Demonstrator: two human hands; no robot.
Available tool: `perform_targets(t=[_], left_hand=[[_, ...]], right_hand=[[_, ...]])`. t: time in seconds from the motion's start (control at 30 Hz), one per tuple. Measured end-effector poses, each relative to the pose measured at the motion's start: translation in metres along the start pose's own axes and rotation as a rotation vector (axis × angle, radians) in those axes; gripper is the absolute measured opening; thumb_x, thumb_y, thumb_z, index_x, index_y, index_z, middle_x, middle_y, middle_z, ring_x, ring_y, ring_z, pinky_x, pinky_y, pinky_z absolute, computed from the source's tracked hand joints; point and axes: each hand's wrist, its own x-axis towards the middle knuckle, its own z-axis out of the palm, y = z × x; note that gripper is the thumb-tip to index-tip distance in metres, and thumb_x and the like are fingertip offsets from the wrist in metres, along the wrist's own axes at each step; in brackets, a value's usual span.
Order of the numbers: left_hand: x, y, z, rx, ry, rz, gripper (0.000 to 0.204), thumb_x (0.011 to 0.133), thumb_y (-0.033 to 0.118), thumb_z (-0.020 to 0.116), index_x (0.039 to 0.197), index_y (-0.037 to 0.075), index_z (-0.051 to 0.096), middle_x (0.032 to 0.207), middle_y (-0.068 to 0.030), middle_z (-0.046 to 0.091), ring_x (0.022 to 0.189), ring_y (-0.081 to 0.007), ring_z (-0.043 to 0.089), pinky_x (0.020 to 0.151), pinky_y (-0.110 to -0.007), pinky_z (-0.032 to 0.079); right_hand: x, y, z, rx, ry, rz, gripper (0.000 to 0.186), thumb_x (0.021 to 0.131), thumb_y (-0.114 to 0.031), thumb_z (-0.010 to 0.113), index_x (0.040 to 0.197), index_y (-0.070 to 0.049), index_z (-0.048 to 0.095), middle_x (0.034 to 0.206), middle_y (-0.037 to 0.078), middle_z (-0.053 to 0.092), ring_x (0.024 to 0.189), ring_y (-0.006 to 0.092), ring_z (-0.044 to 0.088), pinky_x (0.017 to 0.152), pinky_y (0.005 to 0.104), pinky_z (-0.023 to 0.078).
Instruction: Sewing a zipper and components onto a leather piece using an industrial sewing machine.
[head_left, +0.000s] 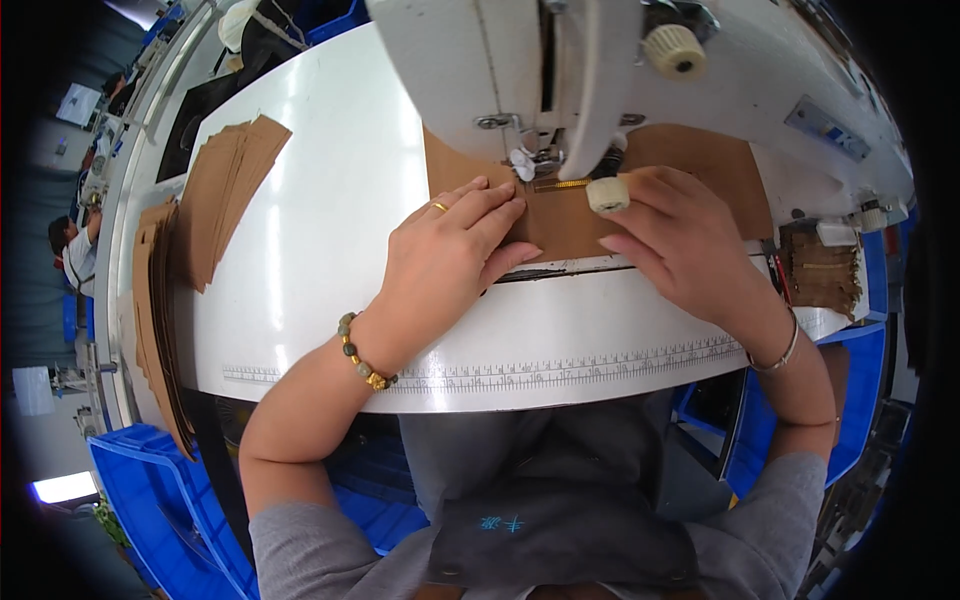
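Observation:
My left hand (455, 240) lies open on a brown sheet piece (560, 225), fingertips just left of the sewing machine's presser foot (540, 160). My right hand (685, 245) is open on the same piece, thumb apart, its bent fingertips partly hidden behind a cream cylindrical part (607, 195); whether they touch that part I cannot make out. The white machine head (470, 70) stands over the piece.
Stacked brown cut pieces (230, 190) lie on the left of the white table (300, 280). Blue bins (160, 500) flank the table. A frayed brown bundle (820, 275) sits at right. A co-worker (75, 250) is at the far left.

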Motion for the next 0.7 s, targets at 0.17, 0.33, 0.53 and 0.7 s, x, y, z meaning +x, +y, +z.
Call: perform_targets(t=[0.17,0.33,0.53,0.7], left_hand=[[0.002,0.002,-0.006,0.009,-0.064,-0.021,0.044,0.086,0.037,0.081,0.117,0.007,0.078,0.125,-0.0046,0.075,0.120,-0.0269,0.070,0.094,-0.036,0.058],[0.003,0.003,-0.006,0.034,-0.074,-0.006,0.044,0.085,0.038,0.081,0.114,0.006,0.079,0.121,-0.0063,0.076,0.119,-0.0261,0.071,0.095,-0.036,0.058],[0.010,0.001,-0.004,0.043,-0.072,-0.050,0.040,0.084,0.039,0.082,0.110,0.007,0.080,0.113,-0.0068,0.076,0.117,-0.0261,0.071,0.093,-0.036,0.058],[0.011,0.000,-0.005,0.051,-0.062,-0.032,0.039,0.084,0.039,0.082,0.108,0.008,0.081,0.106,-0.0059,0.076,0.114,-0.0264,0.072,0.090,-0.037,0.058]], right_hand=[[0.023,-0.009,0.036,0.014,-0.016,-0.033,0.031,0.086,-0.027,0.080,0.107,-0.005,0.073,0.115,0.006,0.070,0.110,0.0256,0.066,0.095,0.0388,0.053],[0.015,-0.004,0.046,0.011,0.035,-0.055,0.036,0.086,-0.029,0.080,0.111,-0.005,0.074,0.122,0.006,0.071,0.112,0.0229,0.065,0.098,0.0375,0.052],[0.017,0.000,0.048,0.003,-0.007,-0.020,0.042,0.088,-0.033,0.078,0.120,-0.005,0.074,0.130,0.007,0.071,0.118,0.0228,0.065,0.101,0.0365,0.051],[0.018,0.000,0.047,-0.036,-0.026,-0.028,0.043,0.090,-0.035,0.076,0.121,-0.006,0.074,0.130,0.007,0.072,0.119,0.0212,0.066,0.103,0.0357,0.051]])
